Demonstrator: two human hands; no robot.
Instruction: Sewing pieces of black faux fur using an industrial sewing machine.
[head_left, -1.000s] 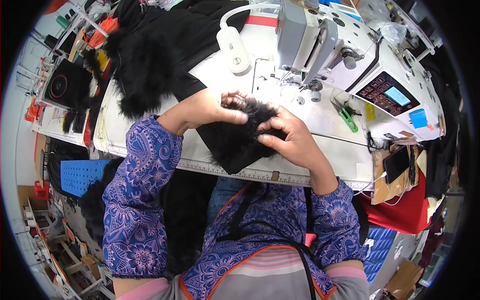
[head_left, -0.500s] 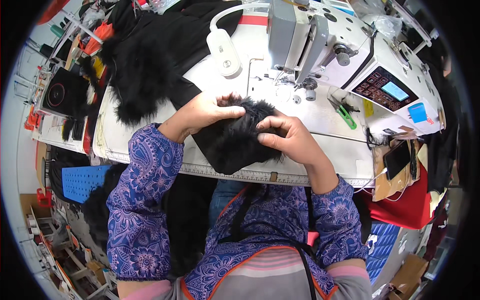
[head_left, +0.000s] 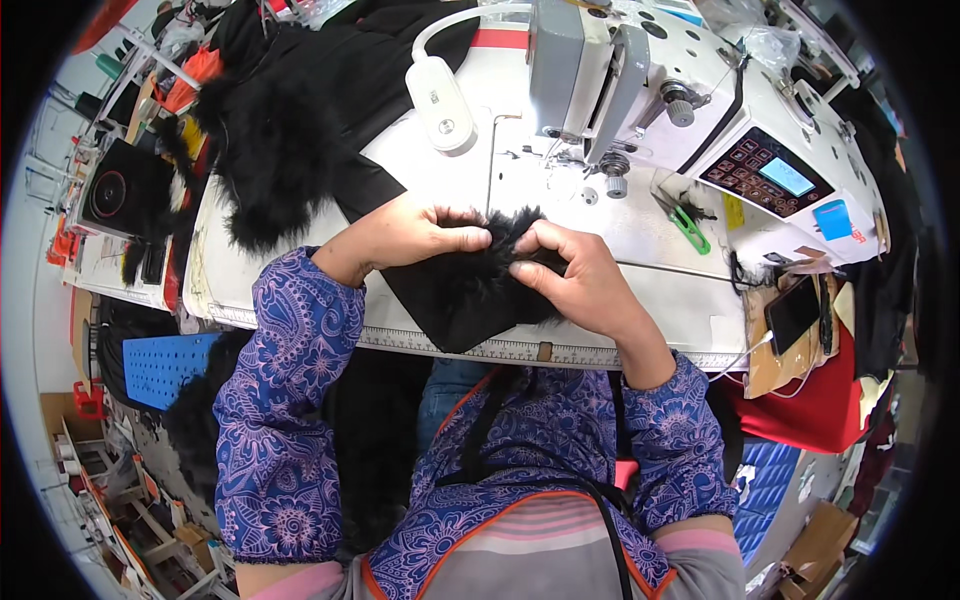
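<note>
Black fur trim (head_left: pixel 478 272) on black cloth (head_left: pixel 455 325) lies at the front edge of the sewing table, between my two hands. My left hand (head_left: pixel 425 235) pinches the fur's left side, thumb pressed down on it. On the other side, my right hand (head_left: pixel 575 275) grips the fur between thumb and fingers. The cloth runs off to the left beneath my left wrist, toward a larger black garment (head_left: pixel 330 90) with a thick fur edge (head_left: pixel 265 170). The sewing machine's needle area (head_left: pixel 568 160) is just beyond my hands. Fingertips are partly buried in the fur.
Green-handled snips (head_left: pixel 690 230) lie right of the needle. The machine's control panel (head_left: pixel 765 175) stands at the right, with a phone (head_left: pixel 795 315) on a cable below it. A white lamp (head_left: pixel 440 103) hangs over the table. A ruler strip (head_left: pixel 590 355) lines the front edge.
Both hands have shifted slightly, lowering the top of the fur between them. The bunched fur looks flatter and more folded, and both hands keep their grip.
</note>
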